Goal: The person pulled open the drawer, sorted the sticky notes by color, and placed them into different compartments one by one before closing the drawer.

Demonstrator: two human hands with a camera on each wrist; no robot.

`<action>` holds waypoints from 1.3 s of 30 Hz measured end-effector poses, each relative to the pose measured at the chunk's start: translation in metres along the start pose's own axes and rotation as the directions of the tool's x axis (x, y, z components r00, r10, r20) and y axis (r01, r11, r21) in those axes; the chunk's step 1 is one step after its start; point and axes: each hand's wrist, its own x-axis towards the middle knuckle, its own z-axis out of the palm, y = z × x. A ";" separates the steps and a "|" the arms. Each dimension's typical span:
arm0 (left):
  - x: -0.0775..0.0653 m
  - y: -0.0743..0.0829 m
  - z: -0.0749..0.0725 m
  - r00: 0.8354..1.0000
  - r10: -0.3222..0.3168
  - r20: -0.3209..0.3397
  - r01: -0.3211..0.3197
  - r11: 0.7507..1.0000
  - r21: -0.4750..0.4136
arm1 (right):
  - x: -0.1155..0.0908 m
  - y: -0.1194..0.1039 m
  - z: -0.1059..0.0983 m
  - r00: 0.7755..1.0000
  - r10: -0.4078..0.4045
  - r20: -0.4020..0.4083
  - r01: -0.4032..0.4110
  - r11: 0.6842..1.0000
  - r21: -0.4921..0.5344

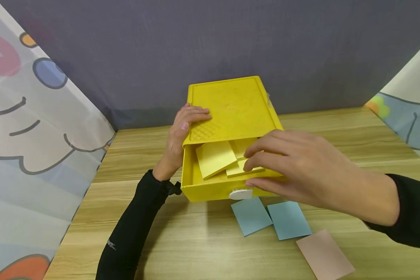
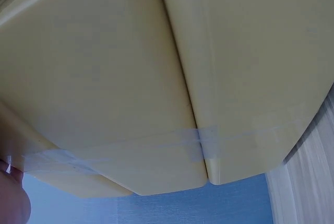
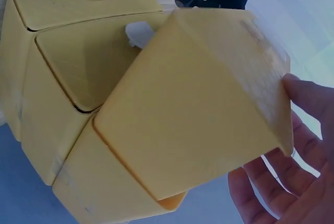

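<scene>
A yellow drawer unit (image 1: 234, 105) stands against the grey wall, its top drawer (image 1: 206, 193) pulled out. Several pale yellow sticky-note pads (image 1: 215, 157) lie inside, one tilted over the others. Fingers of my left hand (image 1: 177, 136) rest across the unit's top at its left edge, with the wrist along the side. My right hand (image 1: 301, 167) is at the drawer's right front, fingers loosely bent over the opening and thumb near the front panel. In the right wrist view, the right fingers and thumb (image 3: 308, 96) are spread around the drawer's edge, with no pad between them.
Two blue note pads (image 1: 252, 216) (image 1: 289, 220) lie on the wooden table (image 1: 182, 245) before the drawer, and a pink pad (image 1: 324, 254) lies nearer at right. A white pull tab (image 1: 240, 194) sticks out from the drawer front. Two closed lower drawers (image 3: 83, 57) show in the right wrist view.
</scene>
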 end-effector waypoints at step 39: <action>0.001 0.000 0.001 1.000 0.007 -0.018 -0.007 1.000 0.012 | 0.111 -0.038 -0.072 0.996 0.089 0.001 -0.088 0.982 -0.169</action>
